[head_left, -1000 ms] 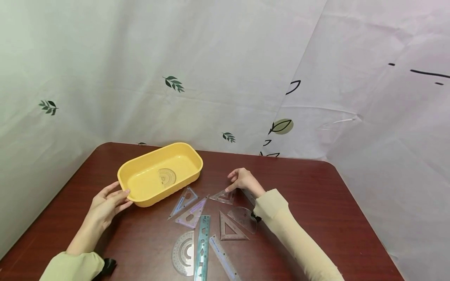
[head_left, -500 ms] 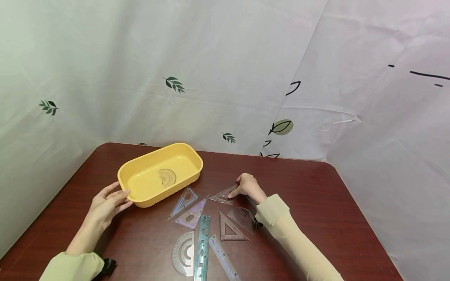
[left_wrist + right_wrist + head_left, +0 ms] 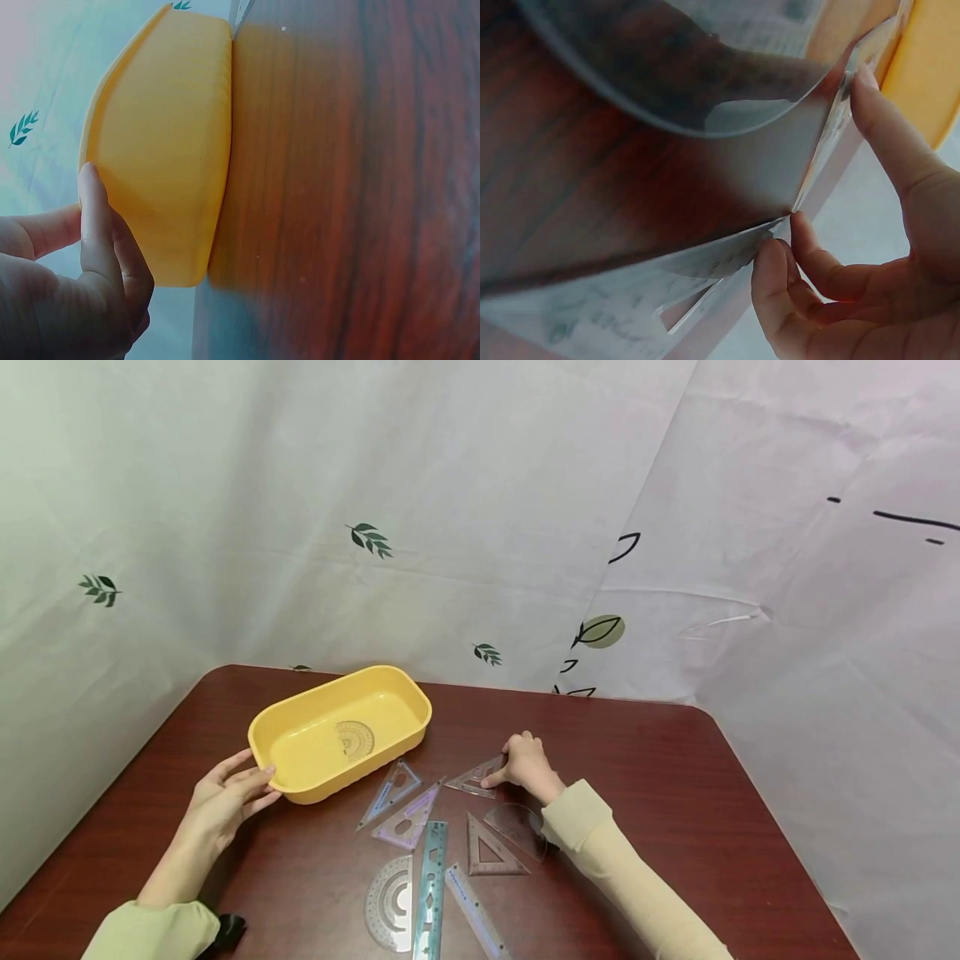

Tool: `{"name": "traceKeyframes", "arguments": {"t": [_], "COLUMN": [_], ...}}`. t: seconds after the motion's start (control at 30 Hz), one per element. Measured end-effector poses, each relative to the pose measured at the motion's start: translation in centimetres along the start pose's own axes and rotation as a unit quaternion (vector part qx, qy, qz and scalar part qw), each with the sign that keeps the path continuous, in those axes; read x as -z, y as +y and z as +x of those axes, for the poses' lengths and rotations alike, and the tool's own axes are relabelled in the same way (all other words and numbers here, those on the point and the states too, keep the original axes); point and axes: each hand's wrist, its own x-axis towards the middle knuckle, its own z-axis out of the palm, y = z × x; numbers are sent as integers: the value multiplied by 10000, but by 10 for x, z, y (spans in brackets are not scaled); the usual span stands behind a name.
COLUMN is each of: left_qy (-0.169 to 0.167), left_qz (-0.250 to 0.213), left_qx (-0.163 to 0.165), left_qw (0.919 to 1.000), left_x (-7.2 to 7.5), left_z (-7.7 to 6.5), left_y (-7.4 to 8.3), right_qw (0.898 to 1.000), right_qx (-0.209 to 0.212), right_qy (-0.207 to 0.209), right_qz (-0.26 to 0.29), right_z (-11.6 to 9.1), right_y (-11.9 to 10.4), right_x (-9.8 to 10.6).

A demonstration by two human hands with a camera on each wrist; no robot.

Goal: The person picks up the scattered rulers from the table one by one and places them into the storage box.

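Note:
In the head view my left hand [image 3: 225,797] pinches the near left rim of a yellow plastic tray [image 3: 390,752], thumb over the rim and fingers outside. The left wrist view shows the tray's outer wall [image 3: 165,150] beside that thumb and fingers. A clear protractor [image 3: 354,741] lies inside the tray. My right hand [image 3: 528,767] holds a small clear set square [image 3: 465,778] to the right of the tray, its thumb on one side and curled fingers at the far corner. In the right wrist view the thumb [image 3: 889,124] and index fingertip meet the set square's edge.
Toward me lie a blue-marked set square [image 3: 390,795], a purple-marked set square [image 3: 401,837], a protractor [image 3: 382,893], a teal ruler [image 3: 431,885], a clear ruler [image 3: 476,910], another set square [image 3: 474,852] and a round clear piece [image 3: 525,822]. A white curtain stands behind the table [image 3: 637,743].
My right hand has come down and slightly toward me, its thumb sliding onto the small clear set square. The left hand and the tray stay almost where they were.

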Motion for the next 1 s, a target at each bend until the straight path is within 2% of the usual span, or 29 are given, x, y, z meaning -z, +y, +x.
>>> {"name": "traceKeyframes", "arguments": {"t": [0.23,0.47,0.7,0.77,0.83,1.0], "left_qy": [-50,-34,-29,-26,-31,-66], "left_qz": [69,58,68,89,74,17], "left_qx": [59,76,-21,-6,-8,-59], "left_qw": [9999,9999,10000,10000,10000,10000], "left_x": [0,-1,0,0,0,1], "left_z": [0,0,0,0,0,1], "left_y": [1,1,1,1,1,0], "right_qw": [9993,9924,9797,9720,9600,9216], "right_qx": [-182,-537,-427,-433,-452,-556], "right_qy": [-300,-454,-485,-559,-681,-1041], "right_qz": [114,1010,1898,2240,2678,3698], "right_z": [7,10,12,14,17,23], "right_y": [-3,-1,7,9,11,15], "right_x": [1,2,6,7,7,8]}}
